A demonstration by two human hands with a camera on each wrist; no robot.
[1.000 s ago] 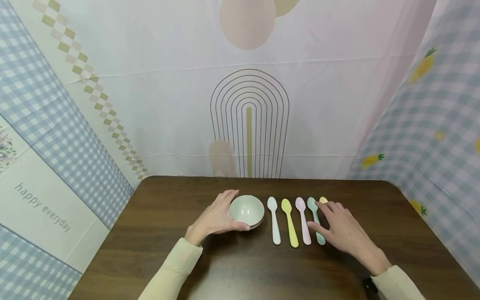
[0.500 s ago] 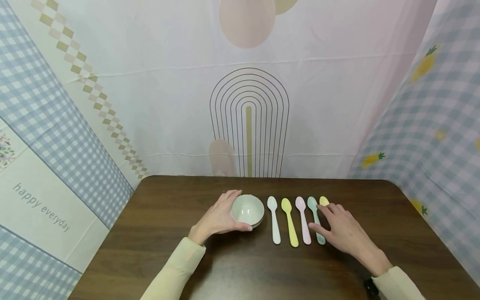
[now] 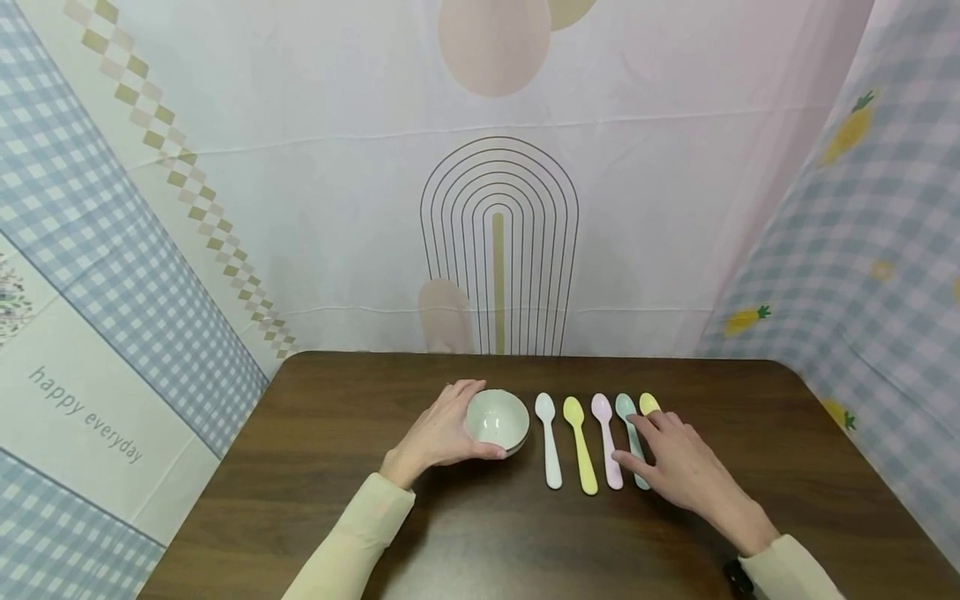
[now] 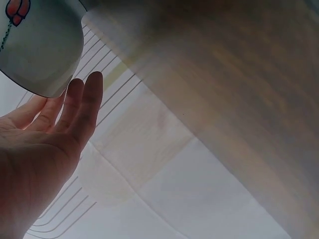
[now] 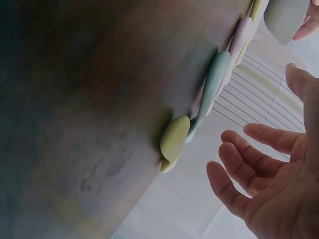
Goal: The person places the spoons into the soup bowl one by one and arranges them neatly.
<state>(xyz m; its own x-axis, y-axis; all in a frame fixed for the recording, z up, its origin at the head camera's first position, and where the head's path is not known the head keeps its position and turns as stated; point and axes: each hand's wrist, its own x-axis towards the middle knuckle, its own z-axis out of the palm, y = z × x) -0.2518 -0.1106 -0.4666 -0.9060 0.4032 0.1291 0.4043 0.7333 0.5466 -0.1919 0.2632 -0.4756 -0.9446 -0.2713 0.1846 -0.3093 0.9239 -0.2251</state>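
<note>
The bowl (image 3: 497,419) stands upright toward the far edge of the worktop (image 3: 525,533), just left of a row of five spoons, and the left hand (image 3: 442,429) holds it by its left side, thumb on the near wall, fingers round the far one. Its shiny pale inside and the painted red motif (image 4: 18,11) outside suggest glazed ceramic: stiff, fairly light, somewhat slippery, and likely to chip if knocked. Opposite sides of the wall just below the rim look the best hold. The right hand (image 3: 686,458) has its fingers loosely spread and holds nothing, above the right end of the row and apart from the spoons. From the bowl outward lie the white spoon (image 3: 550,442), yellow spoon (image 3: 581,446), pink spoon (image 3: 608,442), teal spoon (image 3: 626,410) and pale yellow spoon (image 3: 648,403), the last partly hidden by that hand. They look like light, smooth, fairly stiff plastic, hard to break but apt to slide; a pinch across mid-handle should suit them.
</note>
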